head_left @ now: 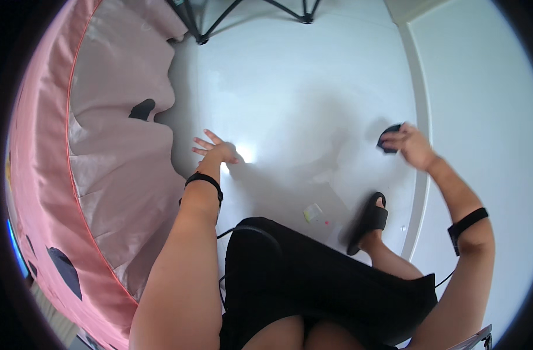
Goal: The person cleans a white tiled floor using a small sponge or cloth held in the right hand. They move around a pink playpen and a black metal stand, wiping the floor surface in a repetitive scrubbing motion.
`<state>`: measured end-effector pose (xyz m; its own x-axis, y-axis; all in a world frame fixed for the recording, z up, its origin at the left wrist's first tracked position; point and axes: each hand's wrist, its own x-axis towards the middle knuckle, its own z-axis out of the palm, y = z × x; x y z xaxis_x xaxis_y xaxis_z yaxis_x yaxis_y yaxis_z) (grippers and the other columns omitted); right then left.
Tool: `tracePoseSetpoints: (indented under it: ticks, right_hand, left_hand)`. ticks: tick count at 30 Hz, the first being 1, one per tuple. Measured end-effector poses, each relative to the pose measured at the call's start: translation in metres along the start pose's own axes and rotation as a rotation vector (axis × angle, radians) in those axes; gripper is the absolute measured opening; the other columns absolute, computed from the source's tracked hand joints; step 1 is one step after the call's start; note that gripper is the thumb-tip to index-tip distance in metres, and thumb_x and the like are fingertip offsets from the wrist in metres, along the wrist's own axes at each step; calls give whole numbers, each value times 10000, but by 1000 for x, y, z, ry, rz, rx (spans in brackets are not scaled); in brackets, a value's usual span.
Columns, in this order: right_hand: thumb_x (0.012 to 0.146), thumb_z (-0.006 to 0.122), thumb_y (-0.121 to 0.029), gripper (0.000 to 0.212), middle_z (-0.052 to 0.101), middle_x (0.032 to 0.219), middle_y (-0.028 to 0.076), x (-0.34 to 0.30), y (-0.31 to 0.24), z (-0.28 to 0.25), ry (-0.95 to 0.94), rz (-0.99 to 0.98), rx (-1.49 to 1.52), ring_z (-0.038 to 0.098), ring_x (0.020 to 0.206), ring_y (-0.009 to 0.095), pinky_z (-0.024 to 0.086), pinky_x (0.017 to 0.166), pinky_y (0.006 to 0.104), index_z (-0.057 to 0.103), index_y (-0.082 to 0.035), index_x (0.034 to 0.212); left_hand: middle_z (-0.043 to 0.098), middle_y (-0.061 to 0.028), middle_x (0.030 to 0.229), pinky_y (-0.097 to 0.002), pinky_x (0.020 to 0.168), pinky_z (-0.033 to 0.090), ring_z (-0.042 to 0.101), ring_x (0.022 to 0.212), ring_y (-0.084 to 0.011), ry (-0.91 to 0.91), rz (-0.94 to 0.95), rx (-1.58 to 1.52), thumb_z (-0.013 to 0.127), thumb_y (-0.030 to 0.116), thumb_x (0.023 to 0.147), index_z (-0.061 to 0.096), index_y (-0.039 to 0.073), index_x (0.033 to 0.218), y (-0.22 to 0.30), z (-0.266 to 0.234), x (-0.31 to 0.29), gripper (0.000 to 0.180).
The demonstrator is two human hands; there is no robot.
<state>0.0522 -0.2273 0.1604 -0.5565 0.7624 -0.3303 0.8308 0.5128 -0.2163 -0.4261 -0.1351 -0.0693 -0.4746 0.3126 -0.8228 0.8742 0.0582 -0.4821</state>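
Observation:
My right hand [414, 147] is closed on a small dark rounded object [389, 139] over the pale floor, close to the right wall. Motion blurs this hand a little, and the kind of object cannot be made out. Out to the left, my left hand [217, 153] is empty, its fingers spread, above the floor beside the pink bed skirt. Below and between my hands lie a small clear and yellowish packet [313, 213] and a tiny pink bit [327, 222].
Pink satin bedding [120, 169] with dark spots hangs down along the left. Black metal legs [203, 39] stand at the far end. A white wall [482, 116] with a baseboard runs along the right. My foot in a black slide sandal [371, 224] rests near it.

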Motion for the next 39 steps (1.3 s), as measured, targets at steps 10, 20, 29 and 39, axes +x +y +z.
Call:
tracePoseSetpoints:
  ticks: [10,20,29,39]
  right_hand:
    - [643,504,179,666,532,1352,29,-123,62,27,288,501,0,485,881,294,467,895,333,602,-113,1234]
    - [854,477,24,533,411,1456,54,-145,171,253,521,954,67,463,1037,342,394,984,376,455,-93,1373]
    - [833,494,-10,552,386,1471,33,-111,157,294,726,932,-36,467,969,320,414,925,396,461,-106,1375]
    - [793,447,32,661,315,1517,121,-114,209,300,647,564,72,469,1109,312,304,983,364,380,-100,1436]
  left_hand:
    - [-280,-344,1456,-596,1123,72,-144,1386,-513,187,75,-259,789,533,693,-352,125,1402,4,6,-22,1403]
    - [-13,-125,1576,-612,1086,261,41,1444,-387,452,256,-204,715,283,819,163,323,1494,3,42,-155,874]
    - [117,-148,1555,-571,1087,286,117,1428,-387,619,288,-289,739,385,765,236,225,1478,-2,113,-209,887]
    - [-144,-195,1561,-647,1090,184,-67,1424,-457,61,38,-214,940,377,486,-179,136,1489,-13,276,-189,1522]
